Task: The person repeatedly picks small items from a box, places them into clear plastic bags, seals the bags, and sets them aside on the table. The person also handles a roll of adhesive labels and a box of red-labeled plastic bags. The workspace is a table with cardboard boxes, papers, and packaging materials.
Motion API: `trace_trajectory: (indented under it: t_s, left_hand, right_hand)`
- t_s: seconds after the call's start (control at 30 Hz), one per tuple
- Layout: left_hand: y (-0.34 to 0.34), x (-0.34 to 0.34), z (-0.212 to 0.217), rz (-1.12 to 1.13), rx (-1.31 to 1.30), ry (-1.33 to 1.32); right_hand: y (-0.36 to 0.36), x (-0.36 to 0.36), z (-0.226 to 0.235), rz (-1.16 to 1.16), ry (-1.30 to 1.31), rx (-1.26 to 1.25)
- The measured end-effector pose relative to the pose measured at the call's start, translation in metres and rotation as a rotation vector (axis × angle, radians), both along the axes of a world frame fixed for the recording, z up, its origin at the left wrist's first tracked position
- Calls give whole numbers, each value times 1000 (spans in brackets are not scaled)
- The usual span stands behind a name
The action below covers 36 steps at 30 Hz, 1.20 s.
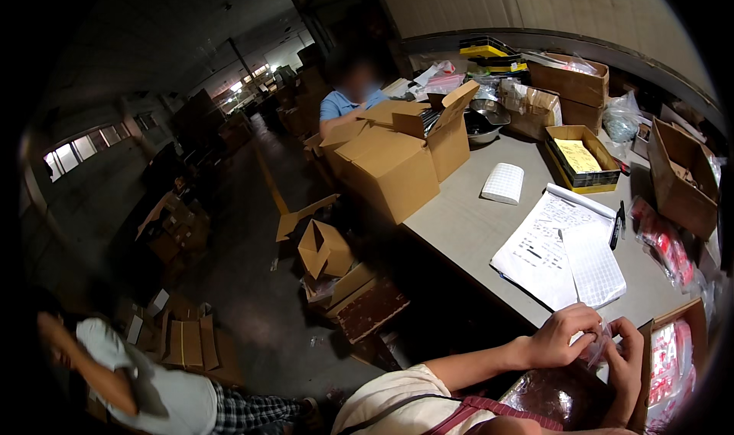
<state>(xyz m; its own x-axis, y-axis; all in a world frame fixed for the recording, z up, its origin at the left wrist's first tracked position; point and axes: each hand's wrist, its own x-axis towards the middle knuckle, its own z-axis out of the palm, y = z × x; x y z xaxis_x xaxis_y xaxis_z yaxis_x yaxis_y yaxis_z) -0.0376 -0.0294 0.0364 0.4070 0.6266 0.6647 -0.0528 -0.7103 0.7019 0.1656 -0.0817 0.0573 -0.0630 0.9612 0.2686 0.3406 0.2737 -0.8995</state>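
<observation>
At the near right edge of the table, my left hand [564,334] and my right hand [627,360] come together with fingers closed. Between them they pinch a small clear plastic bag [598,348]; what it contains, if anything, I cannot make out. Below my hands sits a dark brown box [552,395] with shiny plastic in it. Right beside my right hand stands a cardboard box [646,335] holding red-and-white plastic packets [671,370]. Just beyond my fingers lie a sheet of small labels [595,263] and a handwritten notepad [535,244].
A large open carton [394,171] stands at the table's far left corner, a person in blue [352,105] behind it. Another label sheet [503,183], a black-and-yellow box [585,176] and black markers [618,225] lie on the table. Cartons [325,250] crowd the floor; another person [153,378] is at lower left.
</observation>
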Motion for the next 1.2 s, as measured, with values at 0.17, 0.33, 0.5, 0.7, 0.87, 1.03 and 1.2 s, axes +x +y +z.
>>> trace_trajectory:
  t_s: [0.17,0.33,0.5,0.7,0.87,1.03,1.2]
  left_hand:
    - [3,-5,-4,25,-40,55]
    - [14,-8,-12,-1,-128,103]
    - [8,-4,-4,-187,-232,27]
    - [-1,-8,4,-102,-205,125]
    - [4,-8,14,-109,-194,162]
    - [2,-16,15,-140,-188,202]
    - [-7,1,42,-165,-269,226]
  right_hand:
    - [1,-5,-12,-47,-67,2]
    - [-5,-5,-9,-87,-251,43]
    - [-6,-6,-11,-84,-244,163]
    - [-25,-1,-8,-86,-299,178]
    - [-52,17,1,-72,-357,315]
    - [-63,24,14,-97,-393,301]
    - [-85,40,24,-101,-385,277]
